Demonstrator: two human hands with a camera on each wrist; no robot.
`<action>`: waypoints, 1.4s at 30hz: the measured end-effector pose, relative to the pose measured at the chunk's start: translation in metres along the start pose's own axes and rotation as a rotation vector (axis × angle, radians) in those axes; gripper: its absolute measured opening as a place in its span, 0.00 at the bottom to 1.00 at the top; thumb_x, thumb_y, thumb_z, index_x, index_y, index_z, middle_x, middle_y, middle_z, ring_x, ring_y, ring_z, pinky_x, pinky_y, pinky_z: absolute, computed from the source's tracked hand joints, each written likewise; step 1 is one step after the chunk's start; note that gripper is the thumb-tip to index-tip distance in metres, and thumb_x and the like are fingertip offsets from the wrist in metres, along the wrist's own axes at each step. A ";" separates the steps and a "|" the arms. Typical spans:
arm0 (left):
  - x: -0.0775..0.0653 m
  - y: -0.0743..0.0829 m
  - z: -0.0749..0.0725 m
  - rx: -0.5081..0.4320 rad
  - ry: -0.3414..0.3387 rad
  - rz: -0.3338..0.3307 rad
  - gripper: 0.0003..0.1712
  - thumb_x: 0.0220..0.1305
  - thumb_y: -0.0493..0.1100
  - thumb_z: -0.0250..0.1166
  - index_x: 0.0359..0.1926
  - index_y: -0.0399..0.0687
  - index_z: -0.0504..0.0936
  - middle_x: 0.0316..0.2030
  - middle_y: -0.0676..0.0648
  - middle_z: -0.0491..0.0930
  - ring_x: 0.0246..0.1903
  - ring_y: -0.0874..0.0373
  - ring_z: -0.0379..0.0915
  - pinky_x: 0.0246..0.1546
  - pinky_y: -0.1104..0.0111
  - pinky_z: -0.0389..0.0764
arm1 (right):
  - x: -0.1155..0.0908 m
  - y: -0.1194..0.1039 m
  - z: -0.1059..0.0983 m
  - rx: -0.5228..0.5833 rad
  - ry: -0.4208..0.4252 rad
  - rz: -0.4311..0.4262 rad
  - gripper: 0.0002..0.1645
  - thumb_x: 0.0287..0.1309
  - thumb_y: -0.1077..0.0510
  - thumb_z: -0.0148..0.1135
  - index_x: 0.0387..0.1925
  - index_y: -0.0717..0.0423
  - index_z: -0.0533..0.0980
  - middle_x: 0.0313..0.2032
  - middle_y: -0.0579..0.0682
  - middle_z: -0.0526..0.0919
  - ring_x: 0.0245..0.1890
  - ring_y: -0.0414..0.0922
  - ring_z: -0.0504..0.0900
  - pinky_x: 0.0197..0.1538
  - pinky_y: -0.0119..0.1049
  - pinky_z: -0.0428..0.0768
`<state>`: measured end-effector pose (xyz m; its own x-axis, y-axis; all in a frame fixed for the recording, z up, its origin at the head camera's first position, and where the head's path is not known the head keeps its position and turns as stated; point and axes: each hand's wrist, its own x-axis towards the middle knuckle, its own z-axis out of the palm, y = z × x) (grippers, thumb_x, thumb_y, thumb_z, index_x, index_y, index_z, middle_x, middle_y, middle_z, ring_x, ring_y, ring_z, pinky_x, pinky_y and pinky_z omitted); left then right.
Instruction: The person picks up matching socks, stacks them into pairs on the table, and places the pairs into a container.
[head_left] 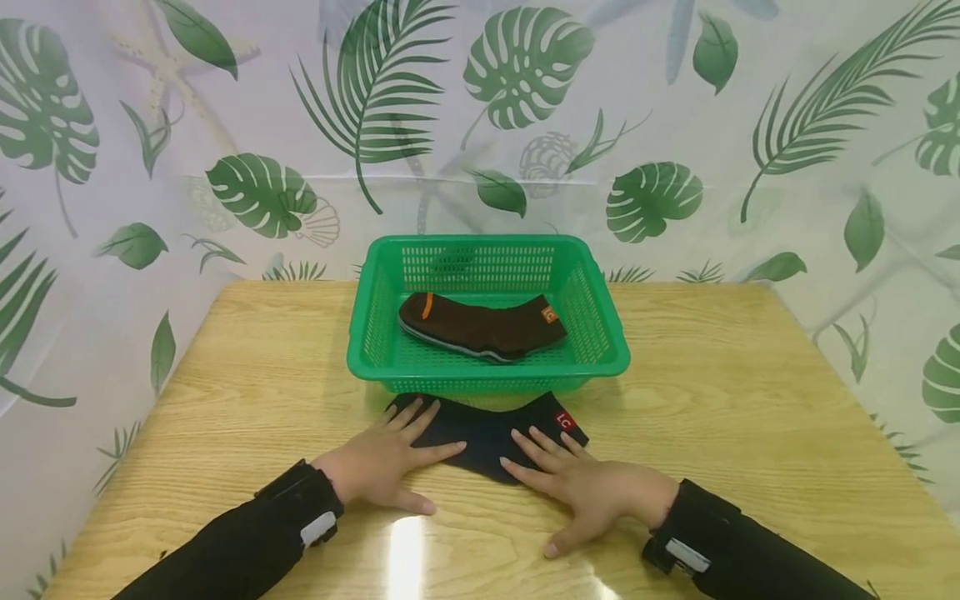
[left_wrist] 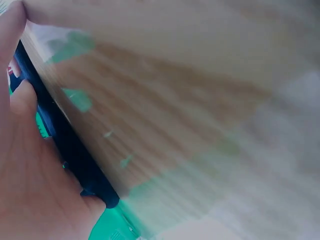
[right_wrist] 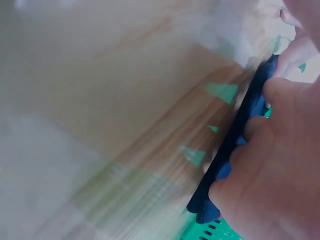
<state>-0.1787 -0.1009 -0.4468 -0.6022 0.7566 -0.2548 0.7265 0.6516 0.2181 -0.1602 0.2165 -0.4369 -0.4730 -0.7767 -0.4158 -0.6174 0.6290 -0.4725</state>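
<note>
A dark navy sock (head_left: 487, 433) with a red LC label at its cuff lies flat on the wooden table, just in front of the green basket (head_left: 489, 375). My left hand (head_left: 386, 462) rests on its toe end with fingers spread. On the cuff end, near the label, lies my right hand (head_left: 588, 492), its fingers also spread. Both wrist views show the dark sock edge under the fingers: the sock (left_wrist: 75, 145) beside the left palm and the sock (right_wrist: 235, 145) beside the right. Inside the basket sits a brown sock (head_left: 487, 327) with an orange stripe and label, above a greyish layer.
The wooden table (head_left: 750, 417) runs back to a leaf-patterned cloth (head_left: 480, 125) that hangs behind it and along both sides. The basket's front rim stands close behind the navy sock. Glare shows on the table near the front.
</note>
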 end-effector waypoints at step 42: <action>-0.006 -0.027 -0.010 -0.815 0.401 -0.452 0.22 0.59 0.37 0.67 0.51 0.25 0.76 0.44 0.34 0.80 0.47 0.42 0.78 0.46 0.55 0.79 | 0.008 0.033 -0.034 0.405 0.576 0.376 0.20 0.55 0.58 0.68 0.43 0.72 0.76 0.31 0.54 0.82 0.30 0.45 0.78 0.31 0.35 0.76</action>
<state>-0.1980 -0.1219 -0.4414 -0.9403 0.2948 -0.1701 0.0463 0.6058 0.7942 -0.2059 0.2303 -0.4292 -0.9229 -0.3358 -0.1885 -0.1280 0.7292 -0.6722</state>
